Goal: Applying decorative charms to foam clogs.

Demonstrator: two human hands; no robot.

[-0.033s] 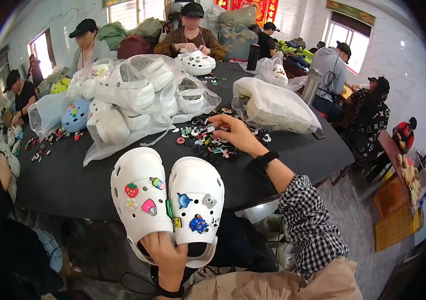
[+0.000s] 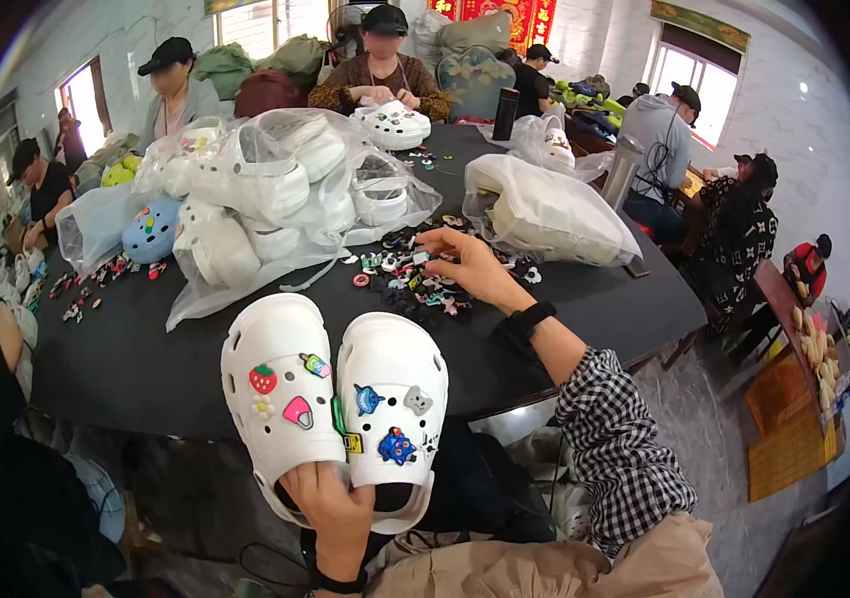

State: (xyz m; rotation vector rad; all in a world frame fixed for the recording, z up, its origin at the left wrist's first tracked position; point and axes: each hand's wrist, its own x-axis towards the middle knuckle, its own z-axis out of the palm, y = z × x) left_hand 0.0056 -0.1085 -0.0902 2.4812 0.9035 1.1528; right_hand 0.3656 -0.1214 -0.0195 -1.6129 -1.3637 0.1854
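Note:
My left hand (image 2: 330, 508) holds a pair of white clogs side by side, its fingers tucked into the foot openings. On the left clog (image 2: 281, 349) sit a strawberry, a flower, a pink charm and a bottle-like charm. Blue cartoon figures and a grey charm decorate the right clog (image 2: 385, 349). Green and yellow charms show along the inner edge between them. My right hand (image 2: 470, 264) reaches over a heap of small colourful shoe charms (image 2: 435, 289) on the black table. Its thumb and forefinger are apart, with a pale charm beside their tips.
A clear plastic bag of white clogs (image 2: 256, 189) fills the table's left middle. Another bagged bundle (image 2: 555, 214) lies right of the charms. A blue clog (image 2: 151, 229) and scattered charms (image 2: 86, 289) are at left. Across the table, a person handles a white clog (image 2: 392, 125).

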